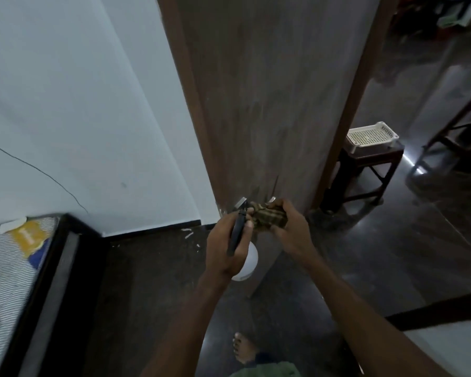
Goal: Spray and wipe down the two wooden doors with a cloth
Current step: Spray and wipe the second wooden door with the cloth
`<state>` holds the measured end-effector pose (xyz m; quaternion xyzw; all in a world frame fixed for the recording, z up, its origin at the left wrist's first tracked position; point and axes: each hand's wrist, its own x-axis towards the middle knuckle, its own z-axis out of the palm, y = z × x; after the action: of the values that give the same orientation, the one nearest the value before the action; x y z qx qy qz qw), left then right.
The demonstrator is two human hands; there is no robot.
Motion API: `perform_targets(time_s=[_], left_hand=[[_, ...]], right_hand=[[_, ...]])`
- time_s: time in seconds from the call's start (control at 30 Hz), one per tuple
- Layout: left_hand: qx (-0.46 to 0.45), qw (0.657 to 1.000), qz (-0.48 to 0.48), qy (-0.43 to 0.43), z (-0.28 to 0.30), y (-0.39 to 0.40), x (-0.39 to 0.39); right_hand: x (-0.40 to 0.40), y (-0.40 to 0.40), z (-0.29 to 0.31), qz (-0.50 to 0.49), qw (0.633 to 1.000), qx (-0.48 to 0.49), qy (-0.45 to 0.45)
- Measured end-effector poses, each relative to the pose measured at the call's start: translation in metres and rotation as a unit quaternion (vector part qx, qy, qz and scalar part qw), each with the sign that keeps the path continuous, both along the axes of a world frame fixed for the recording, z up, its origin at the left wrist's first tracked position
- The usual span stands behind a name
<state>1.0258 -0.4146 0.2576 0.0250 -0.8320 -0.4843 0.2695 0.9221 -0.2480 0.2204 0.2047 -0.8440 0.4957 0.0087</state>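
Presently, the left hand (223, 240) is wrapped around the dark trigger head of a spray bottle (246, 263), whose white body shows below and beside the palm; the grip of that hand is closed on the bottle. The right hand (288, 227) holds a bunched checked cloth (269, 217), fingers and thumb curled round it, so its grip is likewise clamped on the cloth. Both hands meet low in front of the wooden door (269, 91), the cloth touching or just short of the left fingers; which cannot be told. Two metal fittings on the door show just above the hands, partly hidden. The door's brown grained face runs upward, with a darker edge along each side. To the left stands a pale wall (65, 104) over a dark floor (152, 295), and a bed corner (25, 254) with striped bedding. To the right, beyond the door, a white perforated tray (371, 136) rests on a dark wooden stool (365, 170). A bare foot (244, 346) shows below the arms.
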Motion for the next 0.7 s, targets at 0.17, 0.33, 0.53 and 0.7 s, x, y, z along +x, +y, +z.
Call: perform_targets(time_s=[0.17,0.33,0.53,0.7], left_hand=[[-0.009,1.0,-0.027,-0.005,0.0,-0.012,-0.046],[-0.015,0.996,-0.011,-0.083,-0.006,-0.031,-0.092],[0.01,0.989,0.055,-0.135,-0.016,-0.048,-0.138],[-0.013,0.98,0.172,-0.101,-0.021,-0.059,-0.174]], right_hand=[[-0.029,-0.01,-0.01,0.01,0.999,0.019,0.033],[-0.083,-0.035,0.002,-0.001,0.997,0.054,0.054],[-0.139,-0.068,0.017,0.039,0.985,0.139,0.09],[-0.186,-0.094,0.002,0.088,0.977,0.167,0.101]])
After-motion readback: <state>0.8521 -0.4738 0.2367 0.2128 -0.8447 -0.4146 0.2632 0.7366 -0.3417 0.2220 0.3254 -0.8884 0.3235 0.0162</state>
